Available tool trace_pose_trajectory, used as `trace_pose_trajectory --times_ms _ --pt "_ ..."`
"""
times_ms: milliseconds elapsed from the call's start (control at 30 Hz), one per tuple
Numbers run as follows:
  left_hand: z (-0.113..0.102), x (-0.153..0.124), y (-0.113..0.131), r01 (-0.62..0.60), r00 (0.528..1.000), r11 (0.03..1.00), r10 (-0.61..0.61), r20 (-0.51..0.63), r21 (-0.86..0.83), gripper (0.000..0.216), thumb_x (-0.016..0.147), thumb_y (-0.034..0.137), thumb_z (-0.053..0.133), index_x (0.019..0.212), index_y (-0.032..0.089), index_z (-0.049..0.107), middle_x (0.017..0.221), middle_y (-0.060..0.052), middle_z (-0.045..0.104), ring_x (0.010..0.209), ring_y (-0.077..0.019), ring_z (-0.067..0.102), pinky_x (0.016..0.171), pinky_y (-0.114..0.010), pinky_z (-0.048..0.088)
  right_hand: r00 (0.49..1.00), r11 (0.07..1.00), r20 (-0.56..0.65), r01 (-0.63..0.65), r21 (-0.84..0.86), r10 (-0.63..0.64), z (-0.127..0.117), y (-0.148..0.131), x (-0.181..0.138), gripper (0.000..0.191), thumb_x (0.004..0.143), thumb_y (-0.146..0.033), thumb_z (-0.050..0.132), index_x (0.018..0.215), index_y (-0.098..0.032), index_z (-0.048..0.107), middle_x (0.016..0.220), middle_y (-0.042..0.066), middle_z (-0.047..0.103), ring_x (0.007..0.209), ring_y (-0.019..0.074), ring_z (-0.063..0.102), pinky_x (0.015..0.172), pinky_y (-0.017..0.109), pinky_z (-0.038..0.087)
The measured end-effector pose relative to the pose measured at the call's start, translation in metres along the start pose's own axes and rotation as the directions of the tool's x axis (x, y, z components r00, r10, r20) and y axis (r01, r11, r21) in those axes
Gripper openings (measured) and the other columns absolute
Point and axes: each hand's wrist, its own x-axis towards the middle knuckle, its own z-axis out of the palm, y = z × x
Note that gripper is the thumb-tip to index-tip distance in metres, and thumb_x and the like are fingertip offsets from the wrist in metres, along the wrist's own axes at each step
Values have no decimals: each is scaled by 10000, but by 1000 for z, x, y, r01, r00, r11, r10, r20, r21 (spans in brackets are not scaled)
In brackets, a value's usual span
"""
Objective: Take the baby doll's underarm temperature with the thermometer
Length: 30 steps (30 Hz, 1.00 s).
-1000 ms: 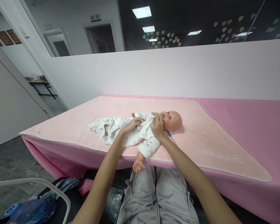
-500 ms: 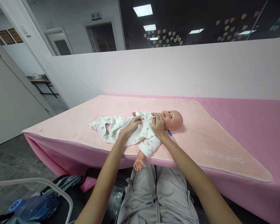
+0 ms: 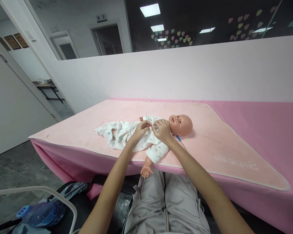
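A baby doll (image 3: 180, 124) lies on its back on a pale pink blanket (image 3: 210, 139), head to the right. It wears a white patterned romper (image 3: 127, 135); one bare arm hangs over the table's front edge. My left hand (image 3: 140, 128) and my right hand (image 3: 161, 130) meet on the doll's chest, both pinching the romper's front opening just below the neck. Fingers of both hands are closed on the fabric.
The table wears a darker pink cover (image 3: 271, 123) and backs onto a white partition wall (image 3: 185, 74). A blue pen (image 3: 177, 138) lies beside the doll's neck. At lower left stand a blue bag (image 3: 41, 213) and a white tube frame (image 3: 51, 191). My grey-trousered legs (image 3: 166, 204) are under the table edge.
My right hand has slid from the doll's chin down to its chest, and my left hand moved up to meet it on the romper's opening.
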Motion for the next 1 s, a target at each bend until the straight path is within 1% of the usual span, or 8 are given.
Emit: trace_pose_trajectory --times_ms 100,233,367,433,533,633,800,1000 --pt "0 0 -4 -28 1000 999 28 -6 -39 151 708 242 574 831 164 530 802 -23 572 767 -145 548 750 -272 430 999 999 -5 45 3 -45 0 0 -1 121 845 -219 468 798 -178 572 846 62 603 864 206 482 808 332 334" --pt "-1 0 -8 -57 998 994 58 3 -92 154 725 237 607 827 161 520 782 -6 532 732 -126 527 700 -246 420 997 996 -5 81 38 -81 0 0 -1 101 829 -209 481 798 -181 572 838 62 602 857 208 481 812 340 336" --pt "-1 1 -9 -81 997 991 80 -19 -104 118 714 165 585 813 163 522 788 0 515 757 -125 513 729 -247 410 993 990 -3 114 85 -115 -1 -1 0 72 769 -197 545 832 -174 573 853 61 601 870 209 486 818 339 346" --pt "-1 2 -8 -81 996 991 78 -33 -105 115 700 128 560 806 162 532 794 -1 518 778 -130 513 753 -252 405 993 989 9 118 91 -119 0 -1 0 95 755 -196 563 846 -173 573 859 59 601 876 208 490 820 335 350" --pt "0 3 -7 -41 998 993 36 -44 -112 118 685 103 528 789 159 540 789 -3 526 782 -134 514 745 -251 401 996 993 19 90 72 -91 2 0 0 72 790 -224 543 840 -179 570 850 61 603 866 212 495 803 334 358" --pt "-1 3 -6 -12 999 993 8 -36 -116 108 679 110 525 775 156 540 775 -3 530 767 -135 512 730 -250 399 998 997 9 70 42 -70 4 1 -1 81 825 -241 511 813 -182 566 845 65 605 856 216 499 785 332 361" --pt "-1 3 -6 -9 1000 993 9 4 -122 104 677 135 556 774 156 525 749 8 517 722 -124 505 695 -242 394 998 997 -19 64 33 -63 7 3 -1 85 828 -233 511 780 -184 560 826 64 600 836 212 501 769 323 363" --pt "-1 1 -7 -11 1000 996 11 -8 -91 142 722 239 608 799 158 521 749 1 509 708 -121 496 678 -238 401 994 993 -46 105 47 -103 7 3 -2 122 850 -223 485 754 -186 549 779 57 600 802 203 506 756 322 357"
